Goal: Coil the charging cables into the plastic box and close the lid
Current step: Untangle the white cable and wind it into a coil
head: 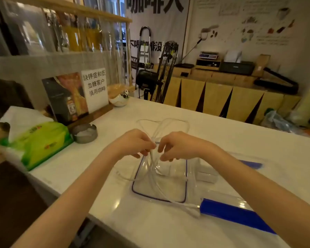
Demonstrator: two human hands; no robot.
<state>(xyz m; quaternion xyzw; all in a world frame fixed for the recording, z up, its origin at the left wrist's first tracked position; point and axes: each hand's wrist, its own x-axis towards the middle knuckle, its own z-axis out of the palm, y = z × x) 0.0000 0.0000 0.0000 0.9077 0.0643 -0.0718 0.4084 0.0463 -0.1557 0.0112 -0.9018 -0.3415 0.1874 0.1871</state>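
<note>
My left hand (134, 143) and my right hand (179, 146) meet above the white counter, both pinching a white charging cable (151, 167). The cable loops out beyond my hands (168, 122) and hangs down in strands into a clear plastic box with a dark rim (132, 188). One cable end with a white plug (191, 210) lies over the box's near rim on the counter. A clear lid with blue clips (234, 214) lies to the right of the box, partly under my right forearm. A white charger block (207, 173) sits by the box's right wall.
A green tissue pack (38, 142) and a round metal ashtray (84, 133) sit at the left. A framed sign (94, 90) and a small white bowl (118, 101) stand at the back left. The counter edge (75, 201) runs below my left forearm.
</note>
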